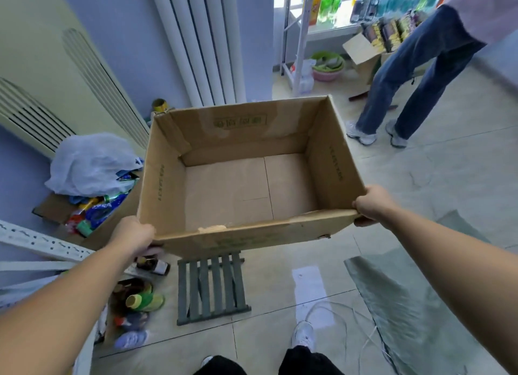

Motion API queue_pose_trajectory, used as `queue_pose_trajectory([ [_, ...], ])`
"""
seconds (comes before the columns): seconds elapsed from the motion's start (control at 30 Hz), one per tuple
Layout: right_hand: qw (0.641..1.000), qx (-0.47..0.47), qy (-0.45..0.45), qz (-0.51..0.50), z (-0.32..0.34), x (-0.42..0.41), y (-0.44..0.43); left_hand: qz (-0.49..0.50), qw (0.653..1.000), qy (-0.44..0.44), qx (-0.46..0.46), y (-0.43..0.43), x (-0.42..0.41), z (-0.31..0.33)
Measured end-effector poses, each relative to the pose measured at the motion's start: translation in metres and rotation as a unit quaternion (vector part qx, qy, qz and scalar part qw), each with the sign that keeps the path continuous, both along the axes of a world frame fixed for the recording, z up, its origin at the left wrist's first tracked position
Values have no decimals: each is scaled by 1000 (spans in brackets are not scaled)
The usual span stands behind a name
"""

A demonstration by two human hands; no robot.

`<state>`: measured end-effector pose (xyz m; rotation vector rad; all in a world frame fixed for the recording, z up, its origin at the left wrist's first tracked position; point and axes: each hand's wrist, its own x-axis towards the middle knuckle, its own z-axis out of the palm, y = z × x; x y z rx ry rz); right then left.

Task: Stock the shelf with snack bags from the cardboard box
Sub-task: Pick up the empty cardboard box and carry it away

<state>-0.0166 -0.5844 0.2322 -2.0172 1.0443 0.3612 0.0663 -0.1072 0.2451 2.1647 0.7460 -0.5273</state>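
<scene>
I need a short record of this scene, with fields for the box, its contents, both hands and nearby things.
box: brown cardboard box, open top
contents: none visible, bare bottom
left hand: grips near left corner
right hand: grips near right corner
floor: grey slatted stool, partly hidden by box
left side: white plastic bag over colourful packets

Print on the walls of the open brown cardboard box (328,161) is too blurred to read. Fingertips of the left hand (134,236) and right hand (371,203) are hidden behind the box's near corners. The box's near wall hides the far end of the grey slatted stool (211,288). Beyond its far right corner, a person in blue jeans (414,75) is cut off above the waist.
</scene>
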Motion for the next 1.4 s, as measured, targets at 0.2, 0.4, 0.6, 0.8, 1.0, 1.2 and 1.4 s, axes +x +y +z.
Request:
queue_pose_trajectory([
  [0.2,999,-6,-29,28,24,37,-48,35,999,-16,-11,-58,5,14],
  [0.4,999,-3,-31,41,22,77,-66,53,998,-20,10,-77,41,12],
  [0.6,999,-2,-18,47,10,137,-75,16,996,-21,80,-86,93,4],
  [0.8,999,10,-1,51,-12,192,-84,-15,996,-9,91,-90,148,-4],
  [1.0,999,18,6,50,-31,246,-107,-23,996,4,90,-119,199,-2],
  [1.2,997,37,11,61,-48,320,-138,-11,992,34,121,-142,258,-19],
  [1.4,995,37,26,86,-57,390,-162,0,988,53,147,-155,311,-36],
])
